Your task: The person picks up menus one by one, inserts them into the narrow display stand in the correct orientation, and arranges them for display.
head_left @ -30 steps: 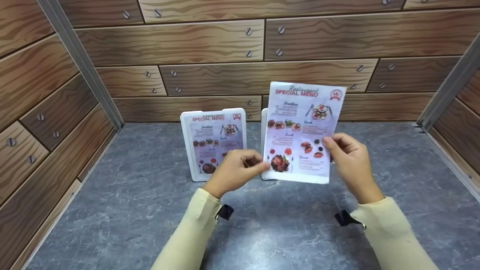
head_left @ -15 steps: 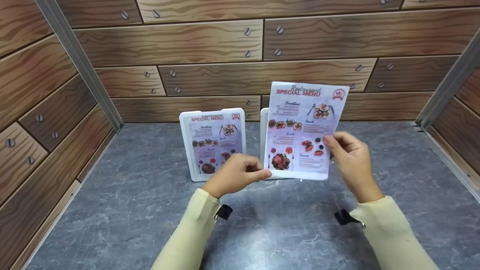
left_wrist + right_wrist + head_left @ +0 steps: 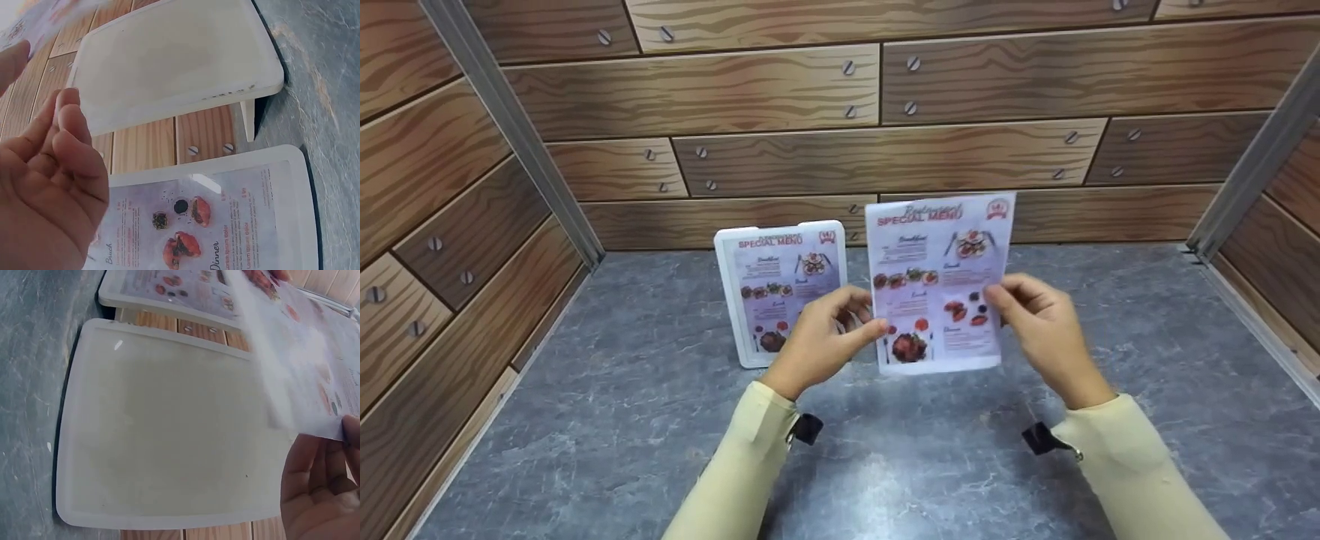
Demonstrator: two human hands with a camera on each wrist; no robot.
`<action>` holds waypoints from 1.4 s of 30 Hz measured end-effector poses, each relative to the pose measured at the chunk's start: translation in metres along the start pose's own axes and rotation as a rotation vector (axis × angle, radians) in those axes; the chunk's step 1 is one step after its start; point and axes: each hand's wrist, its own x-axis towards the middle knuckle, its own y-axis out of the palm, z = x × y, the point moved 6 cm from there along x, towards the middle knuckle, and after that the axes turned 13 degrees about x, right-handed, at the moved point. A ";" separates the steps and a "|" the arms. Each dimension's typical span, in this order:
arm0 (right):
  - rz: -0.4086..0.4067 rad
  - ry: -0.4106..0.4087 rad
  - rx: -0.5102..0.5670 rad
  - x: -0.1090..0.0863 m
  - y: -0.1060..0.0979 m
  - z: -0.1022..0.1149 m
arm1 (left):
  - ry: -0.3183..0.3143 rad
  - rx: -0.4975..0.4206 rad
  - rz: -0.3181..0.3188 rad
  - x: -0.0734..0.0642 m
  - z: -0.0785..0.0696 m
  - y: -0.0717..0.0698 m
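Observation:
My right hand (image 3: 1039, 337) pinches a printed menu sheet (image 3: 937, 281) by its right edge, thumb in front. The sheet is upright above the table. At its lower left edge is my left hand (image 3: 829, 337), its thumb tip against the paper; in the left wrist view the loosely bent fingers (image 3: 73, 129) stand apart from the thumb. Behind my left hand stands a white menu holder (image 3: 722, 285) with a matching menu in it. A second white holder (image 3: 169, 427), with a bare face, is hidden behind the sheet in the head view.
The holders stand side by side on a grey marbled tabletop (image 3: 607, 420). A wood-patterned back wall (image 3: 780, 90) rises behind them, with similar walls left and right. Black wrist straps show on both sleeves.
The menu sheet has moved left and down and tilted the other way, with my right hand following. My left hand has shifted slightly up and left, and the second holder is now covered.

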 end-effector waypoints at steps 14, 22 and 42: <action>0.061 0.022 -0.052 -0.004 0.011 -0.005 | -0.018 0.049 -0.063 0.000 -0.003 -0.001; 0.033 0.109 0.012 -0.002 0.007 -0.011 | -0.001 0.019 -0.068 0.001 -0.002 -0.001; -0.118 0.033 0.147 0.001 -0.007 -0.007 | 0.103 0.102 0.263 -0.005 -0.004 0.025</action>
